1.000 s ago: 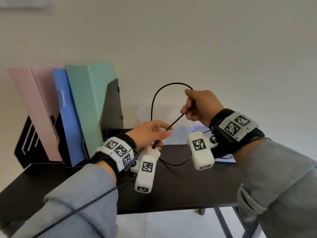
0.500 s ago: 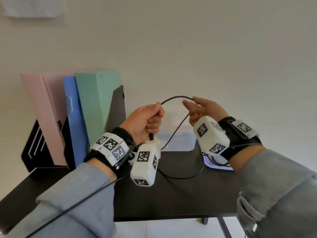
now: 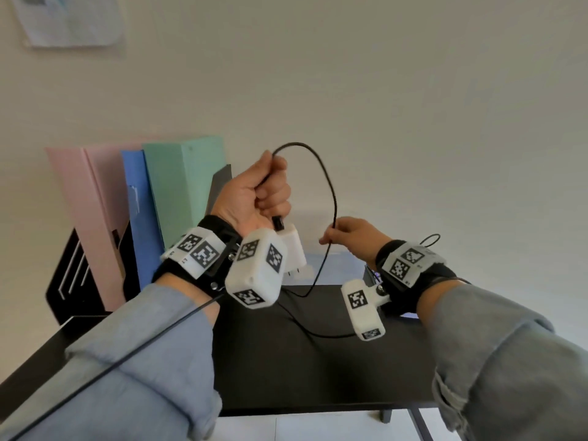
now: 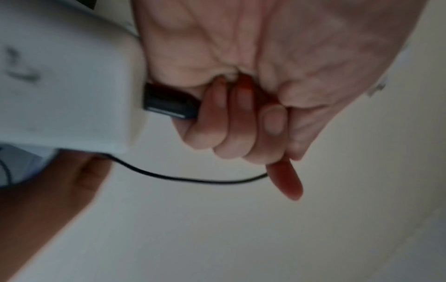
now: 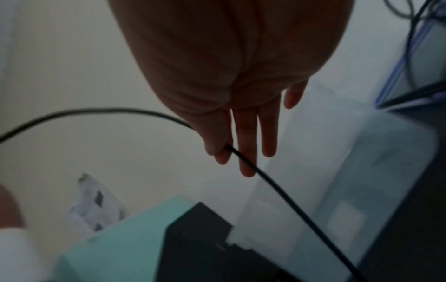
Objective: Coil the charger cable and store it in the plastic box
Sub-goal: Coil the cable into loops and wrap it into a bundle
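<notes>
My left hand (image 3: 265, 192) is raised above the black desk (image 3: 286, 354), its fingers (image 4: 231, 129) curled round the thin black charger cable (image 3: 331, 189) just above its black plug (image 4: 169, 103). The white charger block (image 3: 291, 254) hangs below that fist. The cable arcs up and over to the right, then drops past my right hand (image 3: 345, 238), which pinches it between thumb and forefinger (image 5: 223, 152), other fingers straight. The rest trails down onto the desk. The translucent plastic box (image 5: 362, 190) stands by the wall behind my hands.
Pink, blue and green folders (image 3: 178, 189) stand in a black holder (image 3: 68, 281) at the back left. A blue-rimmed clear lid or tray (image 5: 407, 66) with other cables lies to the right. A paper sheet (image 3: 70, 20) hangs on the wall.
My left hand has risen with the cable and charger block, its fist turned upward. My right hand has slid down and rightward along the cable, and the loop between them stands taller.
</notes>
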Available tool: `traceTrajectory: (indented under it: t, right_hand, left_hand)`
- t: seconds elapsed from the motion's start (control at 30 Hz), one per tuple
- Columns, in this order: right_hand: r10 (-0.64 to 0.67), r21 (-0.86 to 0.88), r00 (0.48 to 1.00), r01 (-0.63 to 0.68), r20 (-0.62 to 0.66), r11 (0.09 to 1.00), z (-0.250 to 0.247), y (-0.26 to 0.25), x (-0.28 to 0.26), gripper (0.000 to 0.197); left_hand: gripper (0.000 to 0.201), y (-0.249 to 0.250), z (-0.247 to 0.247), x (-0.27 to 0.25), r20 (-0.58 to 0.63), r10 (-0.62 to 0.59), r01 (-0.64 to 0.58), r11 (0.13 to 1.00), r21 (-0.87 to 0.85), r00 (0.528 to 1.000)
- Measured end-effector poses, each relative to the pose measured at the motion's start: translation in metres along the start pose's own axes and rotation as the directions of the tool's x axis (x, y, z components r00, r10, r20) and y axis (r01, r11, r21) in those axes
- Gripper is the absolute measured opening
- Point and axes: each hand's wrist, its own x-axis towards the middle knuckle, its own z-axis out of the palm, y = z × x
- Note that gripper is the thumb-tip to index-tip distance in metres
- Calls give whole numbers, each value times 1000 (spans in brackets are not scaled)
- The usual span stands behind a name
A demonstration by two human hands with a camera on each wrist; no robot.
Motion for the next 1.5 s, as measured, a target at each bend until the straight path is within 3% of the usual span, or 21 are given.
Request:
traceTrajectory:
  t: [0.23,0.33,0.4,0.47,0.53,0.6,0.63,0.73,0.8,0.9,1.0,1.07,1.17,1.33,1.5]
  right_hand:
    - [82,127,997,-80,-8,989,-11,33,-4,19]
    - [140,423,989,-107,-47,900,-17,28,-4,16]
    - [138,568,989,-141,48,811,-16,18,-9,6]
    - [101,451,988,-143,114,881,-7,11,-14,29]
    - [44,178,993,-62,108,982,8,8,-15,59]
    - [35,-59,986,-26,165,998,30,13,-15,77]
    - [57,-141,983,-33,173,990,40,18,-14,73]
    - [175,-188,974,-147,141,971,54,33,-8,8]
    - [198,-283,978,-172,64,944,48,35,-6,21]
    - [78,-432,984,-142,-162,890,30,24,-8,36]
    - [-124,-559,965,-29,-233,828,15,1,-12,46]
    - [-318,-682,925,98,-206,725,9,-16,-13,33]
    - [-484,-749,873,286,-54,598,5,-34,-14,23]
    - [-556,-557,827,502,85,662,4,-61,-19,16]
    - [-633,-403,773,570,-32,716,-4,-76,-21,17]
  left_hand:
    - [50,19,-36,2,-150,198,-213,972,-95,969]
    - [48,18,-45,2,-200,225,-249,963,-102,954]
    - [39,17,-44,1,-231,229,-250,966,-67,946]
    - [32,16,-39,1,-236,227,-240,970,-27,945]
    - [32,16,-34,3,-219,226,-232,973,0,949]
    - [34,17,-30,4,-200,227,-230,973,11,953]
    - [35,18,-28,4,-192,226,-229,973,11,955]
    - [33,23,-28,2,-198,230,-225,973,46,953]
    - [31,26,-33,0,-223,238,-224,971,89,945]
    - [29,23,-41,-1,-272,230,-200,971,133,935]
    - [28,14,-42,-2,-319,212,-173,974,146,924]
    - [30,7,-38,-1,-320,208,-148,968,203,924]
    - [32,-3,-33,3,-287,179,-91,952,293,941]
    - [34,-19,-27,7,-257,129,-18,918,396,958]
    - [29,-33,-15,4,-244,14,106,874,474,970]
